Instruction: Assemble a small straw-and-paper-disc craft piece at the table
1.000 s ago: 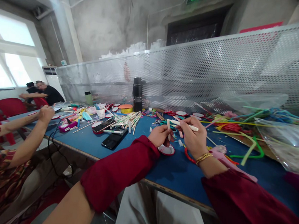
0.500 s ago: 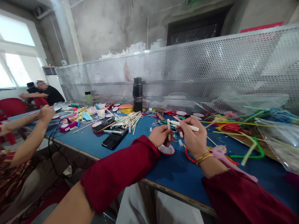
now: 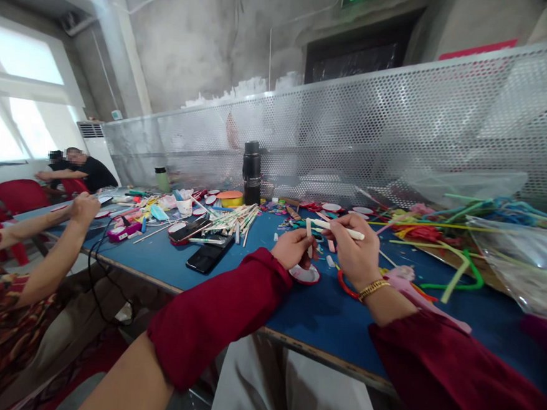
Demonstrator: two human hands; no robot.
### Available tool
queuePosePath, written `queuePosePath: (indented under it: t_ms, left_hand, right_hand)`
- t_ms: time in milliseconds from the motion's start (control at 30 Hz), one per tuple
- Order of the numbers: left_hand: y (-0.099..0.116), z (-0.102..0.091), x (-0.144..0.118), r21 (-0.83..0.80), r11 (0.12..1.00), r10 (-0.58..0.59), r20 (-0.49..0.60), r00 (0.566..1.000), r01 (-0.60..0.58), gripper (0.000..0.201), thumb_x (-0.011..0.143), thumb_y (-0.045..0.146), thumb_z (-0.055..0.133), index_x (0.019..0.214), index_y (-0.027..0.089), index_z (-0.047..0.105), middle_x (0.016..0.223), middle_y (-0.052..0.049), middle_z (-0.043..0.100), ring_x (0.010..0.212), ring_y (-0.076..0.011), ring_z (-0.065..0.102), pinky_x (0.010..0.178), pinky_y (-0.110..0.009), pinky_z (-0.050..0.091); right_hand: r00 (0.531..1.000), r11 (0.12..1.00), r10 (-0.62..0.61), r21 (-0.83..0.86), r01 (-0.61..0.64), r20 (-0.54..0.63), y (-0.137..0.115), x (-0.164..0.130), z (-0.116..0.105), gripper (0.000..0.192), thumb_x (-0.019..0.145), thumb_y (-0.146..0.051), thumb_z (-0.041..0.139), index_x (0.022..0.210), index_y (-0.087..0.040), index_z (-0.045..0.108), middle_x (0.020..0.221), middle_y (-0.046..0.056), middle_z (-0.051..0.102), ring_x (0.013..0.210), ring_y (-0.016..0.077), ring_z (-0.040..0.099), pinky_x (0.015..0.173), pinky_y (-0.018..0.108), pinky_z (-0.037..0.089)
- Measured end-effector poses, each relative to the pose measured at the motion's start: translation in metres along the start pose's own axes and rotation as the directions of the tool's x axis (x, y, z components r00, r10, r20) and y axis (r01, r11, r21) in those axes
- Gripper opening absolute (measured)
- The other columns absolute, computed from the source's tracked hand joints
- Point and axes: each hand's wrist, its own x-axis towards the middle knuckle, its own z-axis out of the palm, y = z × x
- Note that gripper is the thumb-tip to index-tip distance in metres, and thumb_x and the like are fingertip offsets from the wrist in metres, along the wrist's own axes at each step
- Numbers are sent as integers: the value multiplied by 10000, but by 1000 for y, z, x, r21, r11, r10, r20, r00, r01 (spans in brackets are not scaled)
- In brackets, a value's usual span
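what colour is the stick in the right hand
White; the stick in the right hand shows best in the head view.

Cluttered blue table [image 3: 167, 257], phone [image 3: 207, 258], sticks [image 3: 235, 218]

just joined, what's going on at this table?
A person in red sleeves sits at a blue table strewn with craft bits. The right hand holds a white stick level in a finger grip; the left hand pinches a shorter stick upright beside it, above a small red-rimmed dish. A black flask, two phones and a pile of sticks lie farther back. To the left, another person's hand works at the same table.
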Motion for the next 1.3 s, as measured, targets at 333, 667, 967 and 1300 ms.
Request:
queuePosePath:
  t_ms: [333,667,967,1300]
  left_hand:
    - [-3,-1,1,1,1000,17,5,1000,-17,183,1004,255,461,856,167,524,638,4,625,377,-97,499,450,-230,420]
    - [-2,-1,1,0,1000,12,12,1000,-12,191,1008,286,477,862,170,521,629,15,616,387,-87,495,457,-220,431]
    - [0,0,-1,24,1000,-13,1,1000,13,178,1005,228,432,866,163,521,624,22,613,376,-83,488,439,-215,418]
    - [-1,1,0,19,999,-30,4,1000,30,176,1008,262,460,875,166,525,612,26,607,381,-81,471,455,-218,417]
  right_hand:
    - [1000,1000,6,-19,-6,-8,-5,0,0,161,838,-343,654,711,-254,613,645,11,673,571,189,604,576,352,482]
    - [1000,1000,19,2,-19,1,-4,-1,0,151,842,-337,658,724,-256,612,650,10,677,597,198,626,581,354,481]
    - [1000,1000,-5,-28,5,19,-2,-1,-1,159,859,-345,649,736,-252,612,663,10,685,606,195,624,588,351,484]
    - [1000,999,-9,-38,10,23,-1,-1,0,156,857,-357,643,748,-248,614,665,7,680,599,187,614,573,336,483]
